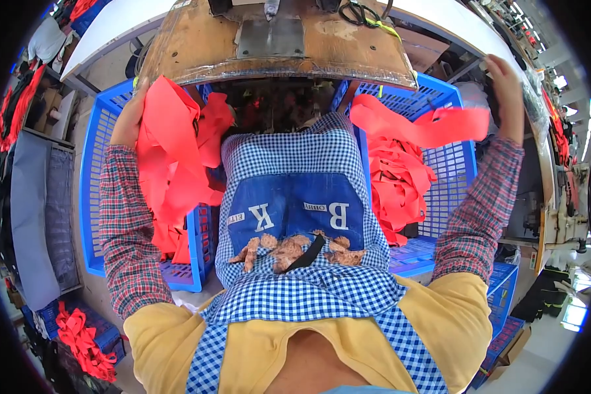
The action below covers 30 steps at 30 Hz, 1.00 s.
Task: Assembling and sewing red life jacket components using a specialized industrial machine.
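Note:
At the left, my left hand (130,117) is closed on a coral-red fabric strip (167,141), which hangs in folds over the left blue basket; the strip hides part of the fingers. My right hand (505,88) is raised at the far right, beside the table edge, its fingers stretched out and nothing visible in them. Just inward of the right wrist, a coral-red strip (450,128) spans the right basket with its end in the air, apart from the hand. More strips (400,190) lie heaped in that basket.
Blue plastic crates, left (92,197) and right (469,161), flank my lap, covered by a blue checked apron (295,154) with thread scraps on it. A worn wooden machine table (203,49) stands ahead. Another red bundle (85,341) lies at the lower left.

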Each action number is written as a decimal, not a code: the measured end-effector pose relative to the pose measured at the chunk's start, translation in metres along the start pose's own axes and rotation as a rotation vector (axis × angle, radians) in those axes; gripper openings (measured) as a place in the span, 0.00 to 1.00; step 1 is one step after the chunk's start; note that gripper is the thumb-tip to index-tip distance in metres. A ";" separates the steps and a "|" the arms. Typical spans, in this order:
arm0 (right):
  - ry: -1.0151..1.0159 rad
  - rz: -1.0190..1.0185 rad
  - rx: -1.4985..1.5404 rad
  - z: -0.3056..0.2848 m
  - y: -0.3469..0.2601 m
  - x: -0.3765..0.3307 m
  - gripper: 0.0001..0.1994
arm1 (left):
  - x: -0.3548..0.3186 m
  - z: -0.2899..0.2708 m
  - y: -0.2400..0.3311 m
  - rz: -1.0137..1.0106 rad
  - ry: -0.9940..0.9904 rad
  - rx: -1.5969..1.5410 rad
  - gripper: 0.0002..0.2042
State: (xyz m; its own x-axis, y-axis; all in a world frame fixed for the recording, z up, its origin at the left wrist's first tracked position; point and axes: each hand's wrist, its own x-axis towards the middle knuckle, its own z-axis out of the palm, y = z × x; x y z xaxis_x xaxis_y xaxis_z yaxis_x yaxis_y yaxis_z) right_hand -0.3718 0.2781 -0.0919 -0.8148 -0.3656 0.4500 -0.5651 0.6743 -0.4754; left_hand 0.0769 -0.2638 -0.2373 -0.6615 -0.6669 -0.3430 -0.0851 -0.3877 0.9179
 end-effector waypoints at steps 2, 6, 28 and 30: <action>-0.164 -0.118 -0.019 0.034 0.002 -0.013 0.19 | 0.010 0.011 -0.004 0.033 -0.004 0.000 0.20; -0.296 0.024 -0.133 0.132 -0.029 -0.031 0.28 | 0.011 0.001 -0.005 0.095 0.025 -0.027 0.20; -0.584 -0.386 0.729 0.104 -0.197 -0.183 0.28 | -0.144 0.206 0.003 0.583 -0.461 0.739 0.11; -0.493 -0.427 0.688 0.084 -0.213 -0.199 0.26 | -0.169 0.225 0.016 0.537 -0.544 0.672 0.11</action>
State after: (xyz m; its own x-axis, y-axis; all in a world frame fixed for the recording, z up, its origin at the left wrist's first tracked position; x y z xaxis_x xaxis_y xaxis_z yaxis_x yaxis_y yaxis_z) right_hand -0.0998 0.1530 -0.1440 -0.3958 -0.8297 0.3936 -0.6520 -0.0479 -0.7567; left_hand 0.0201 -0.0142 -0.1201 -0.9705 -0.2025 0.1310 0.0328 0.4273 0.9035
